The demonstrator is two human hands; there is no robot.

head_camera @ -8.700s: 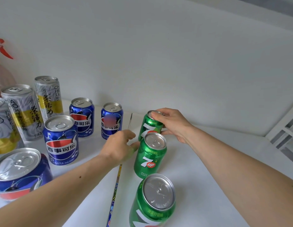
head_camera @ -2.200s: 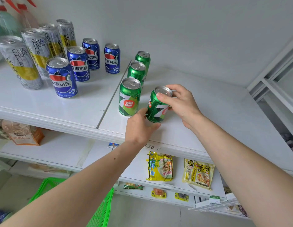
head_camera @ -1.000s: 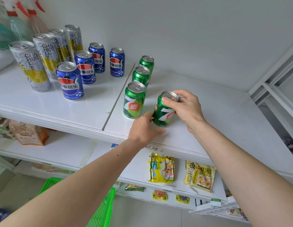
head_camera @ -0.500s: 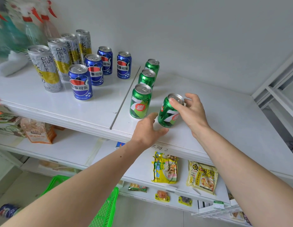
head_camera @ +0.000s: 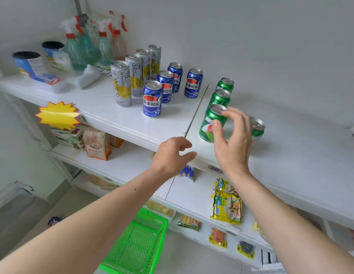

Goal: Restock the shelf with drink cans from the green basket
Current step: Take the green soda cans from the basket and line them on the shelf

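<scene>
While both hands hang loose-fingered and empty, the partly hidden green can (head_camera: 258, 129) apparently stands upright.

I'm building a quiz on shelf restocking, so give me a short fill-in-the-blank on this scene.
1. The number of green cans standing on the top shelf is ____.
2. The right hand holds ____.
3. The blue cans stand to the ____ of the green ones.
4. The basket below the left hand is coloured ____.

Missing words: four; nothing; left; green
</scene>
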